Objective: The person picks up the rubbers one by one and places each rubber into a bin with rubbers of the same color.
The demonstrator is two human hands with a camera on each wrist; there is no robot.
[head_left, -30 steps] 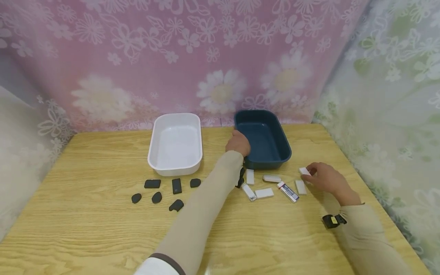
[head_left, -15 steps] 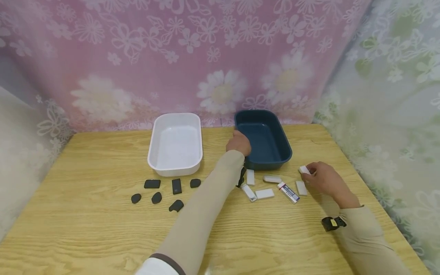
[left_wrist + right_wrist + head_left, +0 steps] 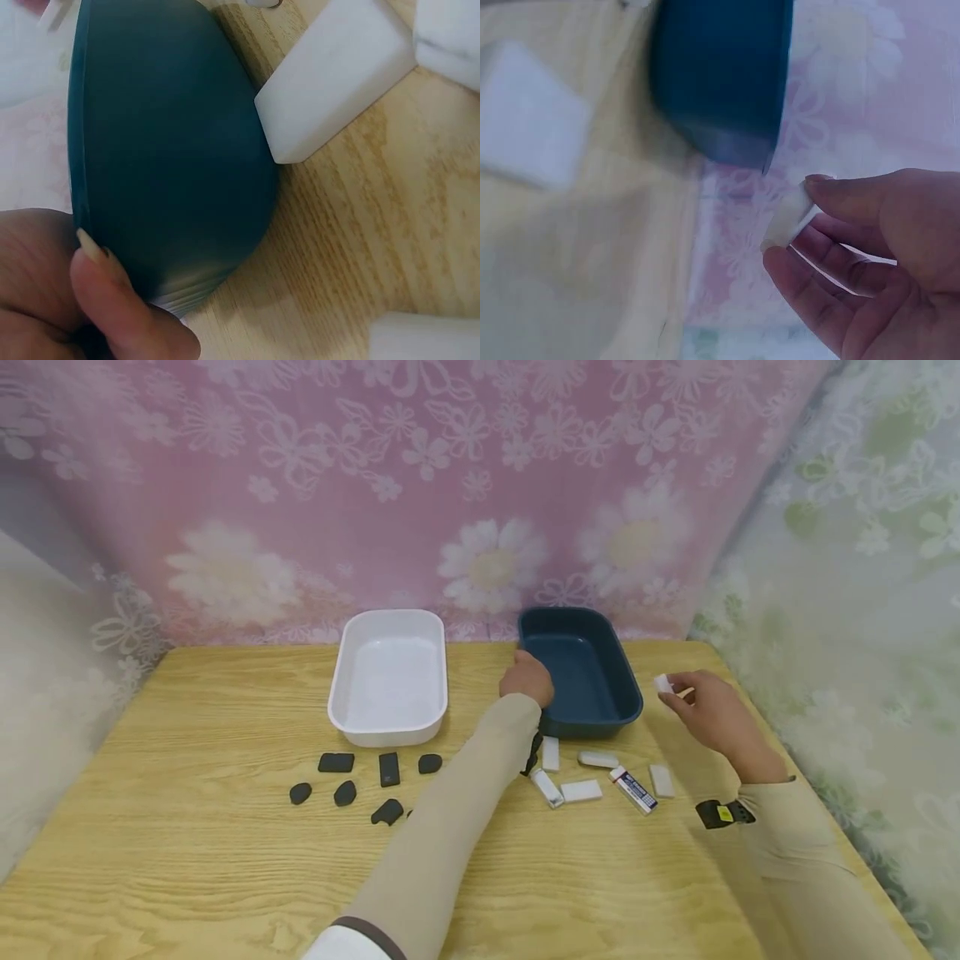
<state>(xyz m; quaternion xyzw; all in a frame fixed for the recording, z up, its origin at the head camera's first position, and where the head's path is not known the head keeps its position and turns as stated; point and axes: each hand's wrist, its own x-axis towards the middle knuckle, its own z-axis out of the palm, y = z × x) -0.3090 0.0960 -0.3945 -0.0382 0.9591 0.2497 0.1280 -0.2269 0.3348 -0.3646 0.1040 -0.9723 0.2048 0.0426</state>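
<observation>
My left hand (image 3: 527, 679) grips the left rim of a dark blue plastic basin (image 3: 588, 677), with the thumb on the outer wall in the left wrist view. To the right of the basin, my right hand (image 3: 712, 714) pinches a small white eraser (image 3: 789, 216) between thumb and fingertips, up off the wooden table. Several more white pieces lie in front of the basin, among them a plain eraser (image 3: 581, 791), an eraser in a printed blue-and-white sleeve (image 3: 633, 790) and a rounded white piece (image 3: 597, 759). Another plain eraser (image 3: 662, 781) lies nearest below my right hand.
A white basin (image 3: 390, 681) stands left of the blue one. In front of it lie several small black pieces, such as a rectangular one (image 3: 336, 762) and a notched one (image 3: 387, 812); my left forearm partly covers another. A flowered curtain (image 3: 487, 485) hangs behind the table (image 3: 225, 860).
My right hand has lifted the eraser off the table and moved it up and away, level with the blue basin's side. The left hand keeps its grip on the rim.
</observation>
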